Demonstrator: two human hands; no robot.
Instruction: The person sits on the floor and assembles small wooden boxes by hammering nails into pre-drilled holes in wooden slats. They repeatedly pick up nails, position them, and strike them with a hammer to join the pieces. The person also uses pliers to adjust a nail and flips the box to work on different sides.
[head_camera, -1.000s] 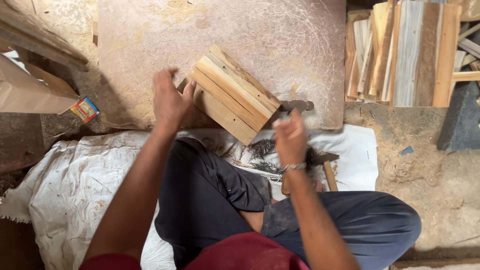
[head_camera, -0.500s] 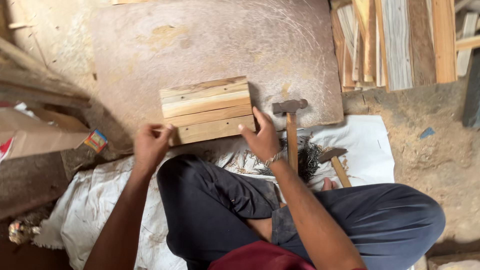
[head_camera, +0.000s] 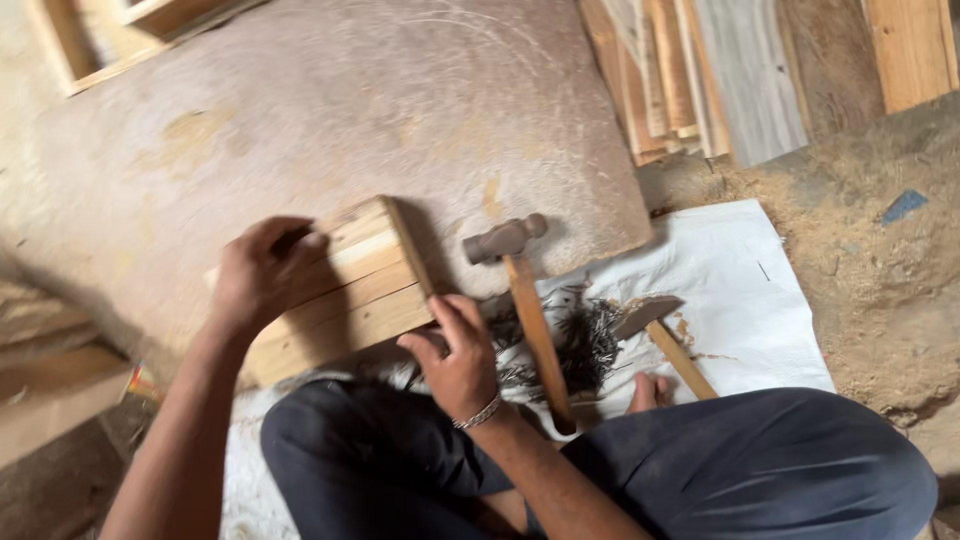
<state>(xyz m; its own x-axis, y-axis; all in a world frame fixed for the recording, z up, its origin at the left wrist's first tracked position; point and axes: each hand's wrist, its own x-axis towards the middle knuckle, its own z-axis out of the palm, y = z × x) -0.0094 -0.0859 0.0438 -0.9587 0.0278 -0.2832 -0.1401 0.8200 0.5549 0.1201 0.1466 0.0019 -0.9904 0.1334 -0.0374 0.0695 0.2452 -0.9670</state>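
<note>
A large, worn sheet of board (head_camera: 330, 110) lies flat on a dusty floor and serves as the work surface; sawdust and loose dirt (head_camera: 860, 260) spread to its right, and a stack of planks (head_camera: 700, 70) lies at the top right; a white woven sack (head_camera: 730, 290) is spread at the board's near edge, under the crossed legs of the seated person in dark trousers (head_camera: 700, 470); on the sack lie a heap of dark nails (head_camera: 585, 345), a ball-headed hammer (head_camera: 525, 300) with a wooden handle, and a second hammer (head_camera: 660, 335) just right of the nails; the slatted wooden panel (head_camera: 350, 290) rests on the board, tilted in plan; the left hand (head_camera: 262, 275) lies spread over its upper left part, fingers curled over the far edge, pressing rather than gripping; the right hand (head_camera: 462, 355) is loosely open, fingertips touching the panel's near right corner, holding nothing that can be seen, just beside the hammer handle.
</note>
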